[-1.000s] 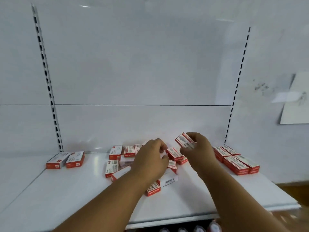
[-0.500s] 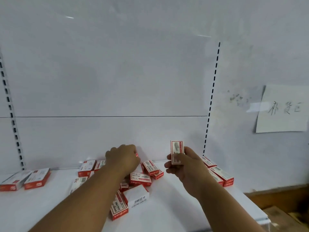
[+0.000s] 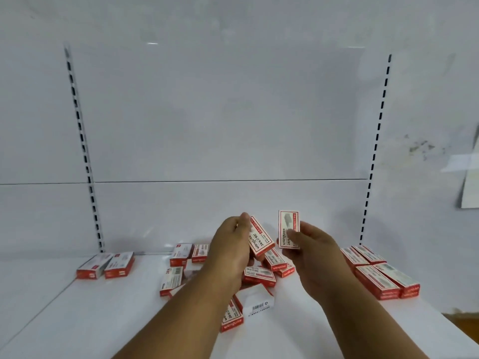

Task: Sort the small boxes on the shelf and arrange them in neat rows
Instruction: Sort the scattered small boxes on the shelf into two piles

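Lifting one red-and-white box apiece clear of the jumbled pile (image 3: 259, 275), both hands sit just above it. The left hand (image 3: 230, 244) grips a tilted box (image 3: 260, 238); the right hand (image 3: 308, 244) pinches an upright box (image 3: 289, 229), face toward the camera, probably to check its label. Right of the pile lies a tidy stacked row (image 3: 381, 274); left of it, a loose pair (image 3: 106, 265) on the shelf (image 3: 77, 320).
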Demonstrator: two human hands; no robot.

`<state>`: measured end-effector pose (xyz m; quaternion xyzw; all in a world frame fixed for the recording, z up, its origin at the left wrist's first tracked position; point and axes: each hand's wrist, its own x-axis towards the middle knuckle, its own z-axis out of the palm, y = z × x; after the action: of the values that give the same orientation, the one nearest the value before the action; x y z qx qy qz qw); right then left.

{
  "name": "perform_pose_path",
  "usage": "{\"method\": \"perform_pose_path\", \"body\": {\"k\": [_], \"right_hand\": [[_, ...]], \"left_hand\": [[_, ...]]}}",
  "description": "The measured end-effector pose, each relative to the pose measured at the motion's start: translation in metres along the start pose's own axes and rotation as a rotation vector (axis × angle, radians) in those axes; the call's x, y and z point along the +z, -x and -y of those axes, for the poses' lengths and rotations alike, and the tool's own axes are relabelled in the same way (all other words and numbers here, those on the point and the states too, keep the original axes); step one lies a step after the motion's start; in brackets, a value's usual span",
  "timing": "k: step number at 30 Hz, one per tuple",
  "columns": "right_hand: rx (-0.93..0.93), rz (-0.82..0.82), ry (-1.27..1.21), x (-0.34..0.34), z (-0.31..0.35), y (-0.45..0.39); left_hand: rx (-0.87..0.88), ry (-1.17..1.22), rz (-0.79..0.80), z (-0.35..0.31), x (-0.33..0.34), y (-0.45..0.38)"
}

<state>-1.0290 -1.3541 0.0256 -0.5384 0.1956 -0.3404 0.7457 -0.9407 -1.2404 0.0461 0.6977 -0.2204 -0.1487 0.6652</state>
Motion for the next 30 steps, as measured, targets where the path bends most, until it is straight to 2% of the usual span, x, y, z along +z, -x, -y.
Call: {"method": "perform_pose_path", "body": {"k": [4, 7, 10, 13, 17, 22, 27, 30], "right_hand": [[-0.180, -0.259, 0.196, -0.029, 0.006, 0.015], [-0.226, -0.383, 0.300, -0.067, 0.016, 0.025], [-0.259, -0.496, 0.449, -0.113, 0.034, 0.029], [-0.280, -0.568, 0.665, -0.158, 0.053, 0.024], [-0.225, -0.480, 0.914, -0.198, 0.062, 0.007], [-0.119, -0.285, 1.123, -0.219, 0.052, -0.011], [-0.149, -0.179, 1.326, -0.221, 0.051, -0.026], [-0.159, -0.149, 1.453, -0.221, 0.052, -0.030]], "left_hand": [[-0.096, 0.050, 0.233, 0.007, 0.024, 0.004], [-0.022, -0.084, 0.358, 0.006, 0.060, 0.015], [0.071, -0.173, 0.405, 0.003, 0.102, 0.024], [0.123, -0.245, 0.363, 0.004, 0.144, 0.024], [0.193, -0.400, 0.313, 0.012, 0.183, 0.019], [0.180, -0.615, 0.233, 0.024, 0.205, 0.016], [0.200, -0.767, 0.120, 0.030, 0.210, 0.022], [0.207, -0.760, 0.081, 0.031, 0.212, 0.026]]}}
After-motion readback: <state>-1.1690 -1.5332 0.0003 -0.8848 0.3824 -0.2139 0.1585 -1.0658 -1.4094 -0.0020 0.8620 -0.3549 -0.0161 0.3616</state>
